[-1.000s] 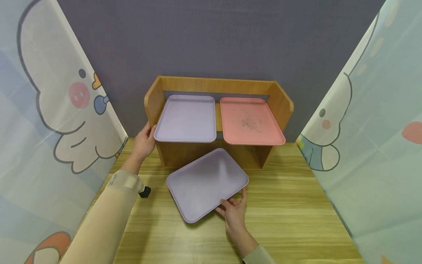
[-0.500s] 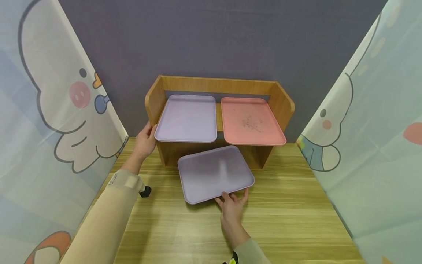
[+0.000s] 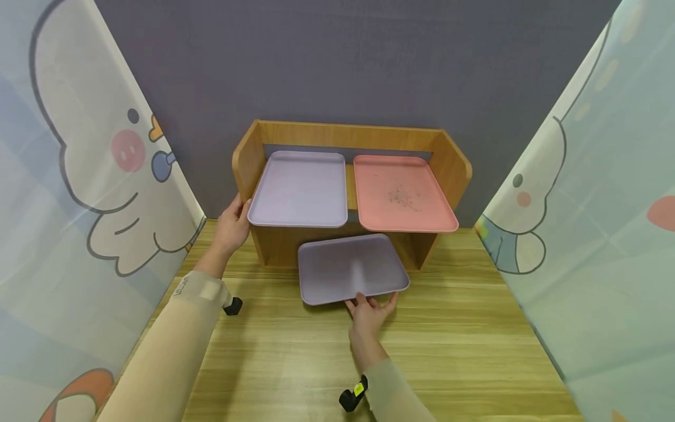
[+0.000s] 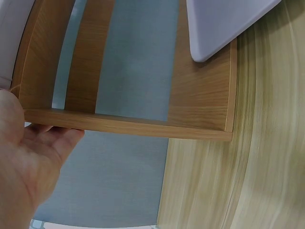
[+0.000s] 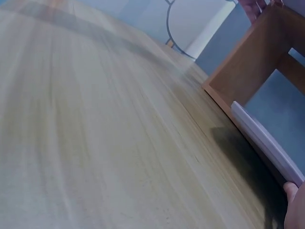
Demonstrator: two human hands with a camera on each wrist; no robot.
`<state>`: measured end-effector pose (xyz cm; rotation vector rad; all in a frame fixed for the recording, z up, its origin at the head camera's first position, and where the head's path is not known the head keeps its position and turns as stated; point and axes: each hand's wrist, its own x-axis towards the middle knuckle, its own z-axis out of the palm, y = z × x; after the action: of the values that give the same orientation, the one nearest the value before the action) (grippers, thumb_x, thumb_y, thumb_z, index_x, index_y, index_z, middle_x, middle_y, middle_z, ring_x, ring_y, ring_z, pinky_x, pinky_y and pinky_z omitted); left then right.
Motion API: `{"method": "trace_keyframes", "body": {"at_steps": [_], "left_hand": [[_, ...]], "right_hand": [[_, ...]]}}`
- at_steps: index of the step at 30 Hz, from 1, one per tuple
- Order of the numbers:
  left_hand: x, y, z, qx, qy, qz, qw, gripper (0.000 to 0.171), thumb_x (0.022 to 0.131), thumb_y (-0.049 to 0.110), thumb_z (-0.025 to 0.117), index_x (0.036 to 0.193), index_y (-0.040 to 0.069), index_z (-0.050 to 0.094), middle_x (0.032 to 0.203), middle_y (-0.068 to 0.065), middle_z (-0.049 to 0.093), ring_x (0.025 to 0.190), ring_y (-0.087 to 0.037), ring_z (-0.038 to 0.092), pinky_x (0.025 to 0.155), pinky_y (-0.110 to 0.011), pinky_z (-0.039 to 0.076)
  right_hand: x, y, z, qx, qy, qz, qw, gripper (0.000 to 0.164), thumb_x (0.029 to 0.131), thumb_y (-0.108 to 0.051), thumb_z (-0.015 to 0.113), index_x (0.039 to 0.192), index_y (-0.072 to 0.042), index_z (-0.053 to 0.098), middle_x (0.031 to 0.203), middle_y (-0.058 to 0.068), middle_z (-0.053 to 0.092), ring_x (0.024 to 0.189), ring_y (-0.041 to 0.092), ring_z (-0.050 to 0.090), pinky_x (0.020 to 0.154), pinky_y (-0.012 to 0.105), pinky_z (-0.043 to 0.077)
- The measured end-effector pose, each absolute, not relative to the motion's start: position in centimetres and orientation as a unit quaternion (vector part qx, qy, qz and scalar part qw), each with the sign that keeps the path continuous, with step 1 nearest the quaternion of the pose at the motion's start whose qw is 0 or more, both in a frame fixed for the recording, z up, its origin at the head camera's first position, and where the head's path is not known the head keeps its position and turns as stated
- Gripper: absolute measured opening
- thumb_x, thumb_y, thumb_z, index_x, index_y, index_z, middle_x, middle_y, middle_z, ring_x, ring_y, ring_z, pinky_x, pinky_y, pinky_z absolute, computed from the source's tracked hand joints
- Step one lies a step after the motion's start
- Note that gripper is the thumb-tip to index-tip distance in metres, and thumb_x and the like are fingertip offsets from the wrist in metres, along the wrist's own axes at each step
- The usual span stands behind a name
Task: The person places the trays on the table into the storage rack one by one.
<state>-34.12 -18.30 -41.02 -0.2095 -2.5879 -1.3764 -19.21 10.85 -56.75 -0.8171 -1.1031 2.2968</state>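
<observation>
A small wooden shelf (image 3: 343, 136) stands at the back of the table. My left hand (image 3: 232, 227) grips its left side panel (image 4: 128, 125), fingers on the panel's outer face in the left wrist view. My right hand (image 3: 365, 325) pinches the front edge of a greyish-purple tray (image 3: 350, 266), thumb on top and fingers below. That tray is slightly turned, its far edge at the opening of the lower compartment. In the right wrist view the tray (image 5: 267, 143) hangs above the table, and only part of my right hand (image 5: 296, 207) shows.
On the upper board lie a pale lilac tray (image 3: 300, 190) at left and a pink tray (image 3: 403, 196) with a dark plant print at right, both jutting over the front. The wood-grain table (image 3: 474, 351) extends in front. Printed curtains (image 3: 105, 176) and a dark cloth (image 3: 343, 58) enclose it.
My right hand has moved the greyish-purple tray away from me, toward the shelf's lower compartment, and turned it more square to the opening. The left hand has stayed on the side panel.
</observation>
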Motion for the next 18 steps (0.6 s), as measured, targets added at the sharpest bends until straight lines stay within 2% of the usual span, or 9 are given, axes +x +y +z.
{"method": "trace_keyframes", "body": {"at_steps": [3,7,10,13,15,18], "left_hand": [[-34.1,-18.3,-41.0,-0.072,-0.875,-0.467,0.102,0.057,0.118,0.05,0.038,0.166,0.019,0.046,0.15,-0.027,0.065,0.141,-0.047,0.059,0.122,-0.065,0.044],[-34.2,-18.3,-41.1,-0.071,-0.875,-0.467,0.105,0.057,0.118,0.05,0.039,0.166,0.019,0.046,0.15,-0.027,0.065,0.141,-0.047,0.059,0.122,-0.065,0.044],[-34.2,-18.3,-41.2,-0.071,-0.875,-0.468,0.104,0.058,0.118,0.05,0.038,0.166,0.019,0.046,0.15,-0.027,0.065,0.141,-0.047,0.059,0.121,-0.066,0.044],[-34.2,-18.3,-41.2,-0.072,-0.875,-0.468,0.102,0.058,0.118,0.051,0.038,0.166,0.019,0.045,0.15,-0.027,0.065,0.141,-0.047,0.059,0.121,-0.066,0.045],[-34.2,-18.4,-41.2,-0.071,-0.874,-0.469,0.101,0.058,0.118,0.051,0.039,0.166,0.02,0.045,0.15,-0.027,0.065,0.141,-0.047,0.059,0.121,-0.066,0.045],[-34.2,-18.4,-41.2,-0.073,-0.873,-0.471,0.101,0.058,0.118,0.051,0.038,0.166,0.02,0.045,0.15,-0.027,0.065,0.14,-0.046,0.059,0.121,-0.065,0.045]], "right_hand": [[-20.0,10.7,-56.7,-0.294,-0.388,0.839,0.244,0.116,0.099,0.018,0.06,0.176,-0.039,-0.005,0.105,0.006,0.037,0.091,0.023,0.053,0.1,0.06,0.062],[-21.0,10.5,-56.6,-0.299,-0.371,0.841,0.254,0.111,0.1,0.018,0.059,0.177,-0.033,-0.001,0.114,0.013,0.039,0.104,0.029,0.055,0.106,0.065,0.057],[-21.5,10.3,-56.6,-0.311,-0.377,0.836,0.25,0.106,0.102,0.016,0.06,0.177,-0.03,0.002,0.123,0.019,0.04,0.111,0.032,0.057,0.107,0.061,0.058],[-21.6,10.1,-56.5,-0.322,-0.39,0.83,0.237,0.103,0.103,0.014,0.06,0.177,-0.027,0.002,0.129,0.023,0.042,0.107,0.03,0.058,0.097,0.05,0.065],[-21.6,10.0,-56.5,-0.326,-0.398,0.828,0.224,0.102,0.103,0.014,0.059,0.177,-0.024,0.001,0.135,0.031,0.044,0.109,0.033,0.06,0.09,0.045,0.066],[-21.4,9.7,-56.3,-0.314,-0.386,0.844,0.202,0.104,0.102,0.015,0.055,0.177,-0.023,-0.006,0.152,0.048,0.038,0.131,0.051,0.059,0.099,0.056,0.062]]}}
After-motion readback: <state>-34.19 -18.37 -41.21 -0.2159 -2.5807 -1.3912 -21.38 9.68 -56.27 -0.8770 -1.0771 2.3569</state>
